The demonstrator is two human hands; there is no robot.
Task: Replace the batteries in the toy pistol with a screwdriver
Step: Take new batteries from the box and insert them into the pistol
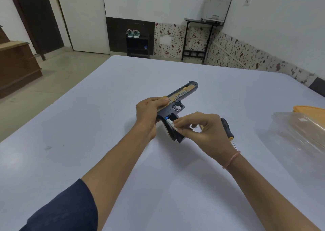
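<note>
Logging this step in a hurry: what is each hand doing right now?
Left hand: grips the toy pistol at its rear.
Right hand: pinches a battery in the open grip compartment.

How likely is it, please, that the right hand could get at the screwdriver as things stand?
Probably yes: the screwdriver lies on the table beside the right hand, nothing between them. Its fingers pinch a battery in the toy pistol grip, so it must release that first.

Head-worn camera looks forward and down, close over the table (123, 160).
</note>
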